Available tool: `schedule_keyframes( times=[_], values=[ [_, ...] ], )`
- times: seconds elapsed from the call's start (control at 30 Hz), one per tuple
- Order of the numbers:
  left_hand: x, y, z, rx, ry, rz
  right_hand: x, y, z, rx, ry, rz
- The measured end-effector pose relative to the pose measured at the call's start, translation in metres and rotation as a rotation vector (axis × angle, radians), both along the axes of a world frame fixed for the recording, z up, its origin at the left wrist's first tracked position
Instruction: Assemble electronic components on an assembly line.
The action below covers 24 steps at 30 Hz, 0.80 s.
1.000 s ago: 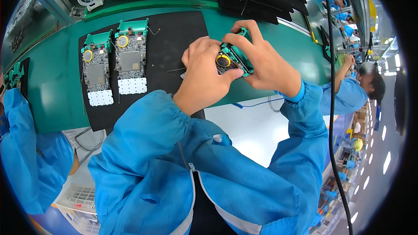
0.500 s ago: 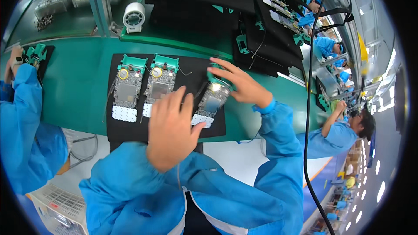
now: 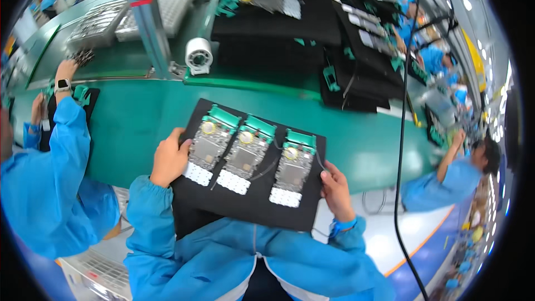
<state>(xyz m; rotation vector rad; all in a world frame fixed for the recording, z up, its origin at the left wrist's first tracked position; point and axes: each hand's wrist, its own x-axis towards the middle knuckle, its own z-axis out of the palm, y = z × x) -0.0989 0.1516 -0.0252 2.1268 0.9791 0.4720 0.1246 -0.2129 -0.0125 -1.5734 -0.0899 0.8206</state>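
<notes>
Grip: L hand (image 3: 170,159) closed on L edge of blk mat (image 3: 248,210), thumb on top; R hand (image 3: 336,191) has R edge betw thumb + fingers. Mat's at front of green bench (image 3: 142,128), near edge past bench front. 3 circuit boards (image 3: 244,157) on it side by side, green brackets (image 3: 301,139) at far end, white pads (image 3: 285,197) at near end; L + mid close, R one further off. White fan-like unit (image 3: 199,56) beyond, nr stacked blk mats (image 3: 262,30).

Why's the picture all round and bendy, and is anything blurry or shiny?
Head view: fisheye lens, so corners go black and straight edges curve; same head view: the three circuit boards look slightly soft, and ceiling lights glare white.
</notes>
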Motion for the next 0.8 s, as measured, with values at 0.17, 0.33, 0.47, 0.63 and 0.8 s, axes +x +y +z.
schedule_keyframes(
  times=[0.17, 0.33, 0.47, 0.63, 0.8],
  values=[
    [0.032, 0.035, -0.025, -0.377, -0.209, -0.480, -0.052, -0.007, -0.006, 0.162, -0.052, -0.262],
    [0.109, 0.024, -0.070, -0.842, -0.328, -0.745, -0.092, -0.045, -0.055, 0.220, -0.304, -0.622],
    [0.119, 0.003, -0.076, -0.403, -0.255, -0.829, -0.098, -0.076, -0.088, 0.259, -0.335, -0.956],
    [0.097, 0.001, -0.095, -0.476, -0.398, -0.835, -0.056, -0.081, -0.113, 0.231, -0.344, -0.997],
    [0.096, -0.036, -0.090, -0.035, -0.634, -0.789, -0.002, -0.119, -0.130, 0.267, -0.112, -0.979]
  ],
)
